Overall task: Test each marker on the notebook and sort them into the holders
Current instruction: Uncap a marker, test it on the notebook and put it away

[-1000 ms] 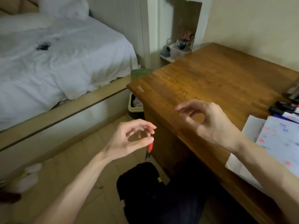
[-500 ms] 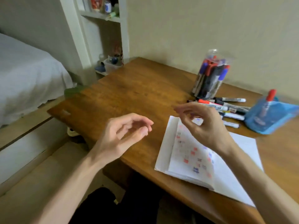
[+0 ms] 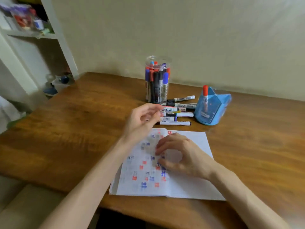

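Note:
An open notebook (image 3: 194, 187) with red, blue and black test marks lies on the wooden desk (image 3: 74, 129). Behind it is a pile of several loose markers (image 3: 180, 114). A clear jar (image 3: 157, 80) packed with markers stands at the back. To the right, a blue holder (image 3: 212, 108) has one red-capped marker (image 3: 205, 93) in it. My left hand (image 3: 143, 119) hovers at the left end of the loose pile, fingers loosely curled, with nothing seen in it. My right hand (image 3: 183, 156) rests on the notebook page with bent fingers and holds nothing.
A white shelf unit (image 3: 33, 35) with small items stands at the far left, beyond the desk's left edge. A wall runs right behind the jar and the holder. The desk's near edge lies just below the notebook.
The view swung from the floor and bed back to the desk. The red marker at my left fingers one second ago is gone. My left hand moved to the pile; my right dropped onto the notebook.

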Available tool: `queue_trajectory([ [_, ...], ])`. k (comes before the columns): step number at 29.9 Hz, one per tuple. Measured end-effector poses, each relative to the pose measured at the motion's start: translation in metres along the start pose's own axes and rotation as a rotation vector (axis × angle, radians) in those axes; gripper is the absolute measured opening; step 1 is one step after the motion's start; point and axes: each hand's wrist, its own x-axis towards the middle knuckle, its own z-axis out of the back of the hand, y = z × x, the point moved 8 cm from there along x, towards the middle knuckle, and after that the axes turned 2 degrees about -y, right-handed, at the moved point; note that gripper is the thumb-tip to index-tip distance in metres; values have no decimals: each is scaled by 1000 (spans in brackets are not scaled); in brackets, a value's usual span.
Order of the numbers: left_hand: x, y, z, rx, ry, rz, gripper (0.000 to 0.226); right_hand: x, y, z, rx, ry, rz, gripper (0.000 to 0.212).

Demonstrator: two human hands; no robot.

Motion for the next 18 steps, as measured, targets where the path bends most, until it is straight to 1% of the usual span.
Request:
queue_trajectory([
  [3,23,13,-11,102,-42,-3,19,-2,-2,-2,4,-15,8,25],
  [6,35,26,-21,232,-18,-31,21,-5,-9,5,119,-85,-40,26],
  [8,37,36,-26,418,7,-82,24,-8,-17,15,213,-175,-87,23],
  [10,37,43,-30,623,-1,-157,24,-11,-27,27,212,-258,-121,21],
  [12,37,47,-31,730,-29,-226,23,-14,-39,36,176,-308,-165,21],
  [15,38,49,-32,765,-49,-275,22,-16,-53,43,113,-364,-224,20],
  [18,35,39,-33,628,-67,-332,20,-18,-61,46,85,-446,-270,20],
])
